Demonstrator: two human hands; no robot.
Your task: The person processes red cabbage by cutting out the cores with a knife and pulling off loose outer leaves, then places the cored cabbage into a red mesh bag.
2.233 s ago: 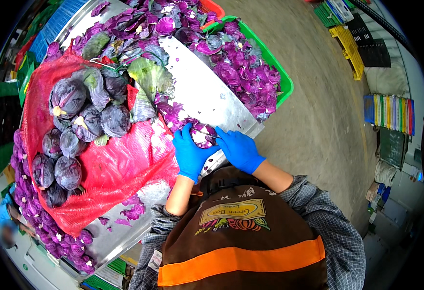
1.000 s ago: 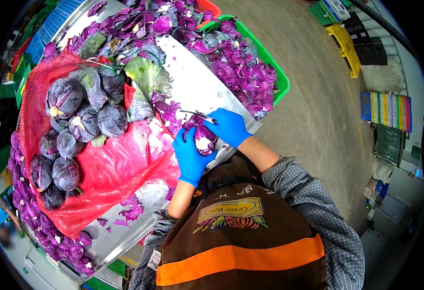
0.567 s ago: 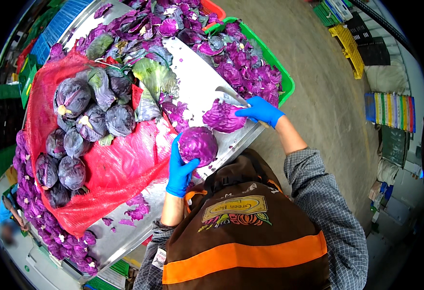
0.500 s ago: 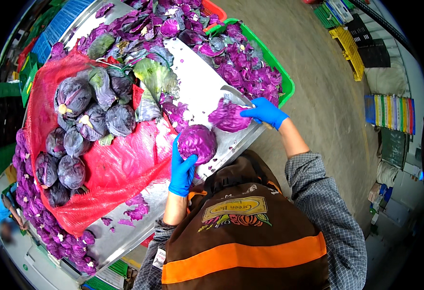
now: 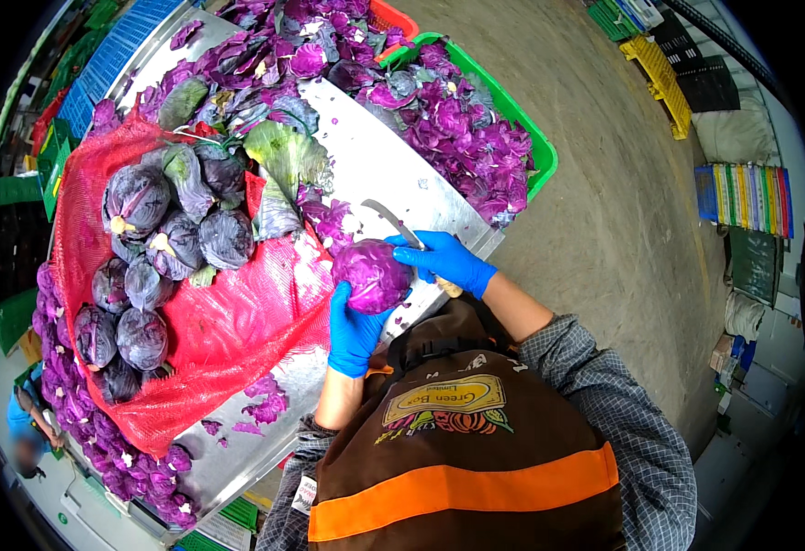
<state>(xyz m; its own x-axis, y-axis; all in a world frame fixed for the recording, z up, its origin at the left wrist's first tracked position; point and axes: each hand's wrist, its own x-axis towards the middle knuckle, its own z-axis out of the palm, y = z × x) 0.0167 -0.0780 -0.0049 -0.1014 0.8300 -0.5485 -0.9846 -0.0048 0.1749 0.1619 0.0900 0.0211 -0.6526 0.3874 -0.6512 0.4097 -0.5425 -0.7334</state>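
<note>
My left hand (image 5: 354, 332), in a blue glove, is closed around the lower left of a peeled red cabbage (image 5: 372, 275) near the table's front edge. In my gloved right hand (image 5: 444, 261) is a knife (image 5: 389, 220) with a curved blade and a pale handle whose end shows below the palm. The blade points away to the upper left, and the right fingertips touch the cabbage's right side. Left of my hands, several untrimmed red cabbages (image 5: 178, 244) with dark outer leaves lie on a red mesh sack (image 5: 237, 312).
A green crate (image 5: 542, 156) full of purple leaves stands beyond the metal table (image 5: 439, 197), with a red crate (image 5: 400, 16) behind it. Loose leaves (image 5: 264, 64) heap at the table's far end. Peeled cabbages (image 5: 99, 432) line its left edge. Another person (image 5: 30, 422) is at far left.
The loose purple leaf has left my right hand, and more leaves lie by the green crate's near corner. My right hand has come back left to the cabbage with the knife.
</note>
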